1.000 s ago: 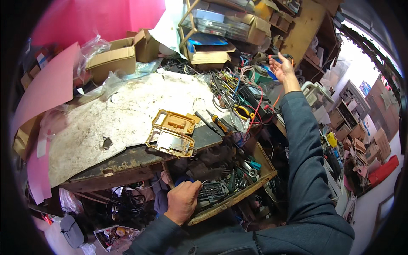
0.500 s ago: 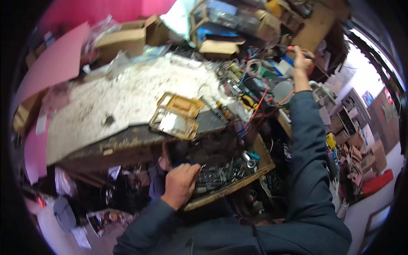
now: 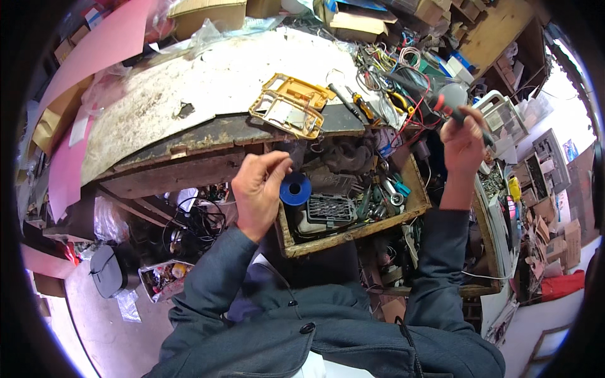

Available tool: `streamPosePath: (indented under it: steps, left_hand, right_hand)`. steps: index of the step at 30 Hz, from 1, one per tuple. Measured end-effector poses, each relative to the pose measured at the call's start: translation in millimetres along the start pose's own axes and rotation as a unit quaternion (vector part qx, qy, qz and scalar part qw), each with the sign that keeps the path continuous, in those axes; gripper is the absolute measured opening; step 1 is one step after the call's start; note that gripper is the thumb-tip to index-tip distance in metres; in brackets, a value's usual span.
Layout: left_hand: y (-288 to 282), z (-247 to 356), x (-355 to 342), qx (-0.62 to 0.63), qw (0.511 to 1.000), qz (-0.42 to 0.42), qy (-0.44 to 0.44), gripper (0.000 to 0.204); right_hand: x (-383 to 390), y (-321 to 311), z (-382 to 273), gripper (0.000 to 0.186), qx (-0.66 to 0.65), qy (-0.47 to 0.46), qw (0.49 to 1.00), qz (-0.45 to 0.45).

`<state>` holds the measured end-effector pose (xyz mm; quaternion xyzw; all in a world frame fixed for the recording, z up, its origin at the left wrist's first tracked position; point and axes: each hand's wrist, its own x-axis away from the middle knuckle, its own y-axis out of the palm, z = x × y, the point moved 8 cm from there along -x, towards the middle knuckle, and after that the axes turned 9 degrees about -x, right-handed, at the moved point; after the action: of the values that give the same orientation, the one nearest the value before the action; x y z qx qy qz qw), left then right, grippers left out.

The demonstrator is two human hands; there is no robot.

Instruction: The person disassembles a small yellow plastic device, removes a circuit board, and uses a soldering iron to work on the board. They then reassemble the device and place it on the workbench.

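My right hand (image 3: 465, 142) is closed around a long tool with a black and red handle (image 3: 449, 108); its far end is blurred by motion, pointing up and left over the cluttered bench. My left hand (image 3: 255, 192) is raised at the drawer's left corner, thumb and fingers pinched together; whatever is between them is too small to make out. Beside those fingers is a blue spool (image 3: 305, 190) with a dark centre. The open wooden drawer (image 3: 353, 236) holds a case of drill bits (image 3: 331, 209) and several metal tools. An opened yellow plastic casing (image 3: 309, 131) lies on the bench edge.
A worn bench (image 3: 220, 107) stretches to the left. Right of the casing lie screwdrivers (image 3: 365, 108), yellow-handled pliers (image 3: 398, 101) and tangled wires (image 3: 409, 58). Cardboard boxes (image 3: 211, 17) stand at the back. A box of small parts (image 3: 154, 291) sits on the floor at lower left.
My right hand has come back nearer from the far right of the bench with the tool. My left hand has risen slightly, and the blue spool beside it now shows. The view has shifted.
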<state>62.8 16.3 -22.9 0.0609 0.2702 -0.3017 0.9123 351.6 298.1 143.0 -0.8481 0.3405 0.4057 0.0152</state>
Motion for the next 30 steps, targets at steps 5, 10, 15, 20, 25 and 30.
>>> streamPosePath:
  steps: [5, 10, 15, 20, 25, 30]
  left_hand:
    - [-7.0, -6.4, -18.7, -0.029, 1.0, 0.011, -0.006, 0.009]
    - [-3.8, -14.7, -21.7, -0.005, 0.999, 0.015, -0.03, 0.009]
    - [-8.7, -19.8, -16.9, 0.069, 0.994, 0.02, -0.079, 0.011]
    - [-4.6, -30.8, -16.1, 0.122, 0.986, -0.038, -0.103, 0.013]
    - [-0.8, -21.0, -20.3, 0.119, 0.985, -0.035, -0.119, 0.015]
    - [0.7, -17.9, -22.3, 0.106, 0.991, -0.01, -0.079, 0.011]
  right_hand:
    - [54.9, 35.0, 36.4, 0.033, -0.041, 0.019, 0.999, -0.02]
    - [88.4, 47.5, 69.2, 0.018, -0.086, 0.064, 0.994, 0.038]
    - [105.9, 53.2, 77.1, 0.012, -0.045, 0.031, 0.997, 0.06]
    - [88.4, 45.1, 28.9, 0.015, 0.109, 0.045, 0.993, 0.001]
    - [82.0, 59.3, 6.9, 0.021, 0.159, 0.033, 0.986, -0.047]
    - [96.9, 58.9, 26.3, 0.037, 0.053, 0.018, 0.998, -0.012]
